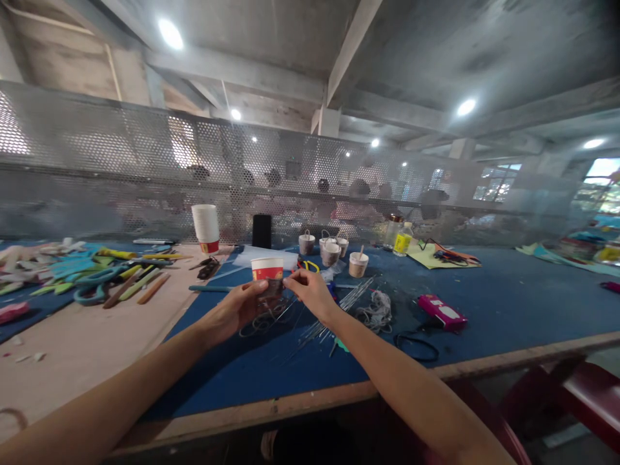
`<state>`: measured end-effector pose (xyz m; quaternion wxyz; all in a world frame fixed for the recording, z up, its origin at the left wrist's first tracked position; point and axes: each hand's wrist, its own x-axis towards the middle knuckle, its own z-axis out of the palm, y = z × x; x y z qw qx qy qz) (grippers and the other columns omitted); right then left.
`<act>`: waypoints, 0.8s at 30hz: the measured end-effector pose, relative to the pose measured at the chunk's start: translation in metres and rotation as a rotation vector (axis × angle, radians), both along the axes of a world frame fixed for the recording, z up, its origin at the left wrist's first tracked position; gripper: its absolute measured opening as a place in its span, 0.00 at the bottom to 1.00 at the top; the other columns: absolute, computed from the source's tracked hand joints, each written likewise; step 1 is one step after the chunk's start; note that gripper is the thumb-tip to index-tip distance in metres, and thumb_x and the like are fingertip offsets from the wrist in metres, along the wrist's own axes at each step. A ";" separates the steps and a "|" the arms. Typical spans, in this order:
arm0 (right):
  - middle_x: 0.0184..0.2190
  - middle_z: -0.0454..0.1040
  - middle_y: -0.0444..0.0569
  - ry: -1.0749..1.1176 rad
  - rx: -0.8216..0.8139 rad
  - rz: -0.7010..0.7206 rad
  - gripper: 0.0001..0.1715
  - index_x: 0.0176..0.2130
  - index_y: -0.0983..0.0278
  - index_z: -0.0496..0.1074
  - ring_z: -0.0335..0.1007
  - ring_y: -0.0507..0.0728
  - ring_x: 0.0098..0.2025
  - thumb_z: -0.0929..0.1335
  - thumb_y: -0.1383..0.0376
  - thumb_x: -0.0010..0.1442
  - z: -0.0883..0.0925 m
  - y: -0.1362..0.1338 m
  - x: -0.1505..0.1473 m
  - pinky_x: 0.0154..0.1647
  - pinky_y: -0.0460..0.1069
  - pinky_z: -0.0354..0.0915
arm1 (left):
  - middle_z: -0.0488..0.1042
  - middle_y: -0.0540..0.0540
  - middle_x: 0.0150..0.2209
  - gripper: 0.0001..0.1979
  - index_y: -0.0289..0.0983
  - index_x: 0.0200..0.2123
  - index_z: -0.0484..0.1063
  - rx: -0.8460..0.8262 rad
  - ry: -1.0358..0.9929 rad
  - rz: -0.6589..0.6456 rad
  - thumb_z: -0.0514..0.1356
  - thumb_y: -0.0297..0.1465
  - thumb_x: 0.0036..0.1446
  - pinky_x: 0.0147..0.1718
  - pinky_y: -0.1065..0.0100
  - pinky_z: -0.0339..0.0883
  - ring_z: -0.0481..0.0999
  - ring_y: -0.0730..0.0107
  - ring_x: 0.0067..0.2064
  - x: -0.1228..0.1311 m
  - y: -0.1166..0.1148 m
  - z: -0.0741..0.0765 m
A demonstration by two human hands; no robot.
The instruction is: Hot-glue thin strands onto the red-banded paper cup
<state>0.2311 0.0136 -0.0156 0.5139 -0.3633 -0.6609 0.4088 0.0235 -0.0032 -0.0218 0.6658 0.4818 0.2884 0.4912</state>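
Left hand [237, 309]: fingers part-curled, gripping paper cup [267, 265] upright, 1 o'clock. Right hand [314, 295]: fingertips together at cup's 3 o'clock; can't tell what's pinched. Small cups [330, 254] 1 o'clock beyond.

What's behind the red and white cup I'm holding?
Behind the cup lies a pale sheet, with a dark upright slab, perhaps a phone, farther back. The cup covers part of the sheet, so anything there can't be seen.
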 end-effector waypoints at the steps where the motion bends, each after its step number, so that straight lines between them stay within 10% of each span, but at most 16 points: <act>1: 0.23 0.70 0.40 -0.001 0.016 -0.010 0.15 0.31 0.62 0.75 0.64 0.52 0.27 0.74 0.53 0.56 0.000 0.000 0.000 0.31 0.47 0.61 | 0.87 0.36 0.50 0.19 0.33 0.48 0.86 0.000 -0.001 0.001 0.75 0.37 0.55 0.50 0.63 0.77 0.85 0.58 0.47 0.000 0.000 0.000; 17: 0.27 0.76 0.42 -0.078 0.046 -0.006 0.23 0.38 0.63 0.80 0.63 0.49 0.22 0.71 0.46 0.63 0.003 -0.002 0.006 0.28 0.46 0.61 | 0.87 0.37 0.50 0.16 0.33 0.47 0.85 -0.033 -0.039 0.055 0.74 0.33 0.56 0.46 0.67 0.78 0.86 0.60 0.45 0.000 -0.003 0.006; 24: 0.43 0.80 0.49 -0.411 0.327 -0.385 0.13 0.40 0.62 0.79 0.77 0.56 0.41 0.69 0.57 0.70 0.015 -0.001 0.019 0.46 0.49 0.68 | 0.87 0.37 0.47 0.14 0.31 0.46 0.85 -0.030 -0.066 0.089 0.74 0.29 0.56 0.46 0.66 0.79 0.85 0.61 0.44 -0.002 -0.004 0.009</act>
